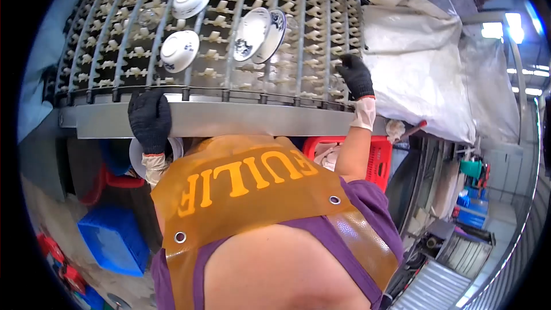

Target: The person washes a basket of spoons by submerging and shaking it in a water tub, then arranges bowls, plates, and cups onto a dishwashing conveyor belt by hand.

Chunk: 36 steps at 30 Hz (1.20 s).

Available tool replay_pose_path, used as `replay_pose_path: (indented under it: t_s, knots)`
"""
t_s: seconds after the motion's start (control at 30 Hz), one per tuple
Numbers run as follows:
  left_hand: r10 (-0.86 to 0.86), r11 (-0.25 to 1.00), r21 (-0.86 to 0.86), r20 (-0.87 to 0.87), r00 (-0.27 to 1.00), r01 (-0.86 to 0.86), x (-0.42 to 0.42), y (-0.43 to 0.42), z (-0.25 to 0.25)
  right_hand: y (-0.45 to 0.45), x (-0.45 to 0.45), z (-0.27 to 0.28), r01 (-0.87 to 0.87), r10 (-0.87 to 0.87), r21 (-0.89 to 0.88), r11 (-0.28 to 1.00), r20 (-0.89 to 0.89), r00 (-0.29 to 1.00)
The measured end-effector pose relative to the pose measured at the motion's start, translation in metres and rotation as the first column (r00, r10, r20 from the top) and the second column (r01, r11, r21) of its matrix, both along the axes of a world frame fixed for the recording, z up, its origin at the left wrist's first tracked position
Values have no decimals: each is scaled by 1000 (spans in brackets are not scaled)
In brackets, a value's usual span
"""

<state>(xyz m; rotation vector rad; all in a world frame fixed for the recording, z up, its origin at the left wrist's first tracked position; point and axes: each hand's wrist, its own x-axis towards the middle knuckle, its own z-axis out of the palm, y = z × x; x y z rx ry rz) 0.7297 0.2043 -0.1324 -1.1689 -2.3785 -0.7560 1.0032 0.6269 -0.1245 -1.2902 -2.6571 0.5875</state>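
Left hand (pixel 150 121) at 9 o'clock by steel ledge (pixel 258 118), right hand (pixel 356 77) at 2 over pegged rack (pixel 301 40), grasps cannot be told, bowls (pixel 180 51) near 11.

Seven white dishes (pixel 190 2), two gloved hands (pixel 150 121), one apron (pixel 241 181).

The left hand (pixel 150 120) is at the conveyor's (pixel 129 40) front edge, the right hand (pixel 354 77) near its right side; patterned bowls (pixel 180 51) lie between.
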Motion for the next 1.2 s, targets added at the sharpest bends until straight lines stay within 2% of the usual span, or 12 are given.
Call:
replay_pose_path:
  t_s: [0.13,0.27,0.37,0.53,0.6,0.73,0.87,0.93,1.07,1.13,1.17,1.2]
  knots:
    - [-9,998,-61,47,999,11,6,7,4,0,48,-47,-23,57,-173,985,198,979]
    - [1,993,-117,39,999,4,10,12,-1,-15,32,-77,-51,-6,244,968,229,973]
    - [-25,997,-74,43,999,28,15,14,-1,-7,42,-79,-170,109,282,944,219,970]
    - [-47,998,-47,116,992,53,21,22,2,-20,13,-10,-200,209,-69,977,167,964]
    - [-72,995,-66,102,992,79,24,26,4,-40,-10,-9,-396,387,6,918,203,900]
    - [-106,989,-96,66,992,112,33,31,8,-97,-70,7,-250,281,-129,960,366,887]
    - [-84,987,-134,54,995,91,34,31,3,-66,-20,-33,91,17,293,952,-347,938]
    - [-73,991,-112,42,996,77,35,33,-3,-45,27,-45,169,-109,569,805,-137,984]
    - [-34,991,-128,47,998,40,42,41,-3,-28,90,-68,268,-329,283,921,197,924]
    - [-33,991,-126,25,999,36,44,44,-5,-31,86,-64,170,-114,282,944,-206,972]
    - [-36,993,-113,38,999,40,46,44,-5,-30,84,-60,263,-261,11,965,-99,960]
    - [-42,994,-99,50,998,47,47,45,-3,-41,74,-50,184,-335,-329,926,-493,803]
